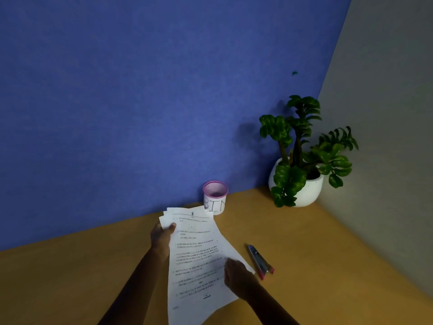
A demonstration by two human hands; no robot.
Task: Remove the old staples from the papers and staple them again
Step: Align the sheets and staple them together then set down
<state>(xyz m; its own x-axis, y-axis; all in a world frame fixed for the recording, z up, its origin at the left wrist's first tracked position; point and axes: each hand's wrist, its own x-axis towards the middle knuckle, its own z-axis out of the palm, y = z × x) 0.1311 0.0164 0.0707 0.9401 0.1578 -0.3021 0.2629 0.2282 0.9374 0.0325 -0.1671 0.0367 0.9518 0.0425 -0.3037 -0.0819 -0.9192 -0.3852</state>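
Papers (199, 254) are the main thing here, a loose printed stack lifted above the desk (70, 277), sheets fanned a bit at the far end so the corners don't line up. The left hand (161, 238) pinches the far left corner, thumb on top of the top sheet, fingers tucked under. The right hand (236, 275) has the right edge lower down, fingers curled over the top of the page, so both hands are closed on the stack. Can't make out any staple at this size, too small and the text is blurry.

The stapler (260, 260) lies flat just beside the papers' right edge, not touching them, pink end pointing toward the near side. A pink mesh cup (215, 195) with "BIN" on a white label sits at the desk's back edge against the blue wall (140, 90), right behind the far end of the stack. A potted plant (302, 165) in a white pot fills the back right corner where the grey wall (386, 113) meets the blue one.

Plenty of bare wood on the left half of the desk, and a good open patch to the right between stapler and grey wall.
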